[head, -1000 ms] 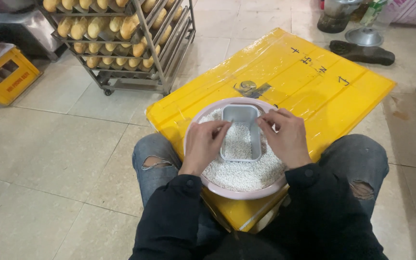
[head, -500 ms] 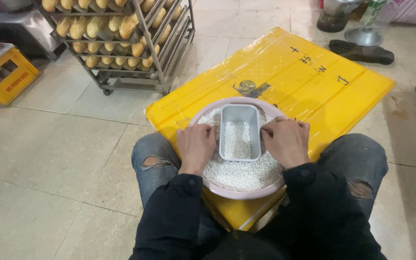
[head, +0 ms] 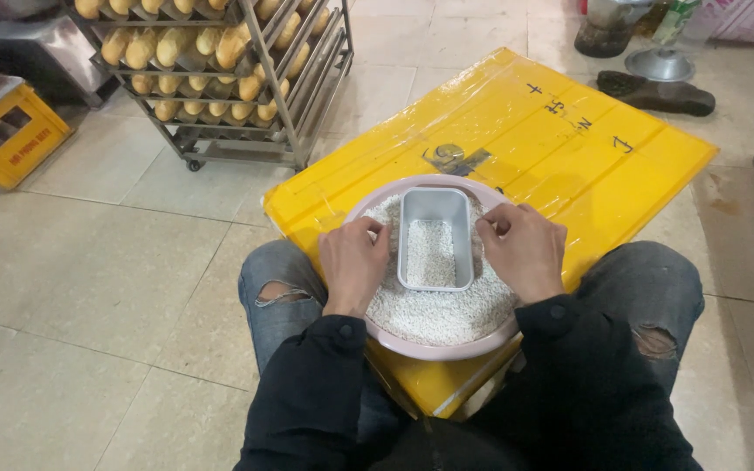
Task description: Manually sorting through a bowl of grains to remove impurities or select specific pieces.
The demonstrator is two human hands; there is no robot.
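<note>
A round pink basin [head: 434, 351] full of white rice grains [head: 447, 312] rests on a yellow wrapped box [head: 569, 148] in front of my knees. In the middle of the rice stands a small grey rectangular metal tin [head: 435, 237] partly filled with grains. My left hand [head: 353, 263] lies on the rice at the tin's left side, fingers curled by its rim. At the tin's right side my right hand [head: 525, 249] has its fingertips pinched together close to the upper right edge. Whether either hand holds grains is hidden.
A wheeled metal rack [head: 220, 78] loaded with bread loaves stands at the upper left. A yellow plastic crate [head: 10, 144] sits at the far left. A dark shoe [head: 656, 92], a metal lid and containers lie at the upper right on the tiled floor.
The tin, tilted and held between both hands a second ago, now sits flat in the rice. Both hands have slid out to its sides.
</note>
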